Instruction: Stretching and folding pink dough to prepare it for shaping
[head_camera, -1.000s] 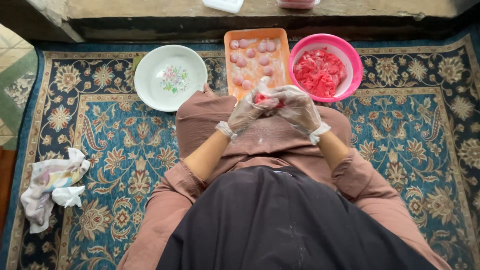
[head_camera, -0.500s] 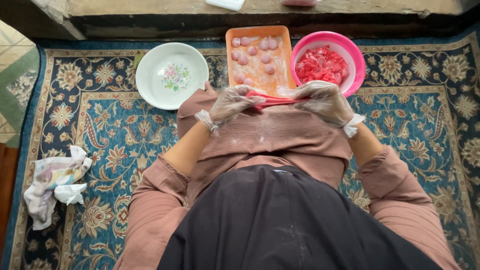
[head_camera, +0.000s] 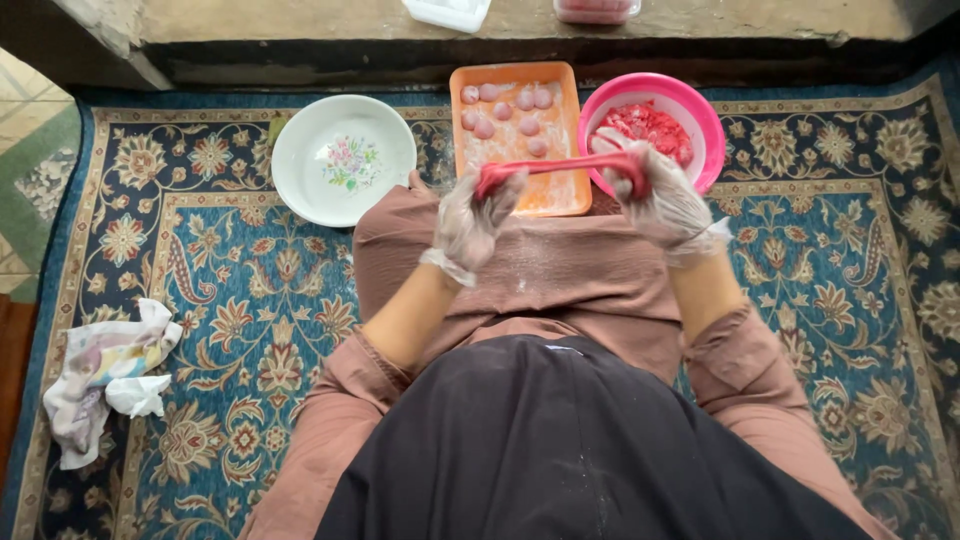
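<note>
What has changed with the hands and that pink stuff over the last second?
The left hand and right hand, pressed together a second ago, have drawn apart sideways, stretching the pink dough into a long strip between them. The orange tray, pink bowl and white plate lie as before.

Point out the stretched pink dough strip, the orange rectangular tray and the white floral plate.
stretched pink dough strip (head_camera: 560, 167): head view, strip's middle.
orange rectangular tray (head_camera: 572, 140): head view, right rim.
white floral plate (head_camera: 300, 170): head view, bare left side.
</note>
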